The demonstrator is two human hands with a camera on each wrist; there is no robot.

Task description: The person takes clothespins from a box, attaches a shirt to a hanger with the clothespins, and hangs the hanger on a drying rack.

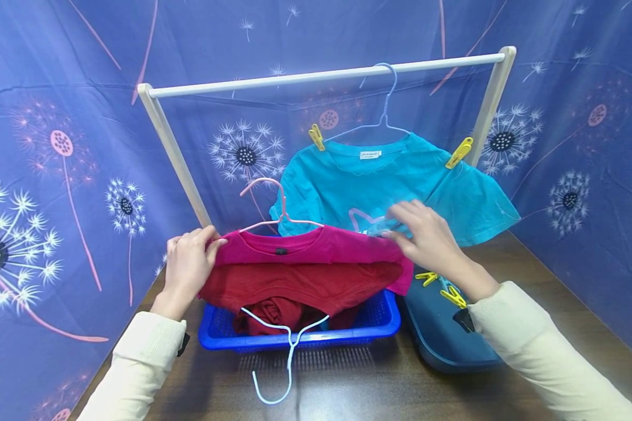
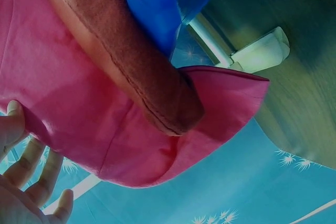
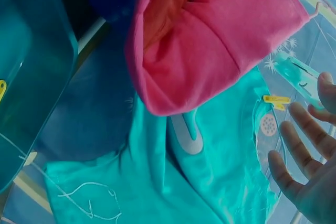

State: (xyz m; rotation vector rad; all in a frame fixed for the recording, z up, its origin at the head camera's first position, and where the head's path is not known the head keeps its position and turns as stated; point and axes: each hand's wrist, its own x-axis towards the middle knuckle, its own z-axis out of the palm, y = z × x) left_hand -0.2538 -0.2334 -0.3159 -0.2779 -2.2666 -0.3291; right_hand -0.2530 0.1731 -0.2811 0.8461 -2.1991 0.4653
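Observation:
A magenta shirt (image 1: 347,245) on a pink hanger (image 1: 283,202) is held up in front of me. At its left shoulder my left hand (image 1: 186,263) pinches the cloth between thumb and fingers. My right hand (image 1: 432,240), by the other shoulder, holds a light blue clothespin (image 3: 296,77), blurred in the head view, between thumb and fingers. Against the shirt's front lies a dark red garment (image 1: 305,283), with a light blue hanger (image 1: 291,345) pointing down from it. The left wrist view shows the magenta sleeve (image 2: 226,93) below the red one (image 2: 152,87).
Behind, a turquoise shirt (image 1: 358,181) with yellow clothespins (image 1: 459,153) hangs on a white rod (image 1: 274,80). A blue basket (image 1: 392,316) with dark red cloth stands under the held shirt. Right of it, a dark teal tray (image 1: 437,351) contains several clothespins (image 1: 453,296).

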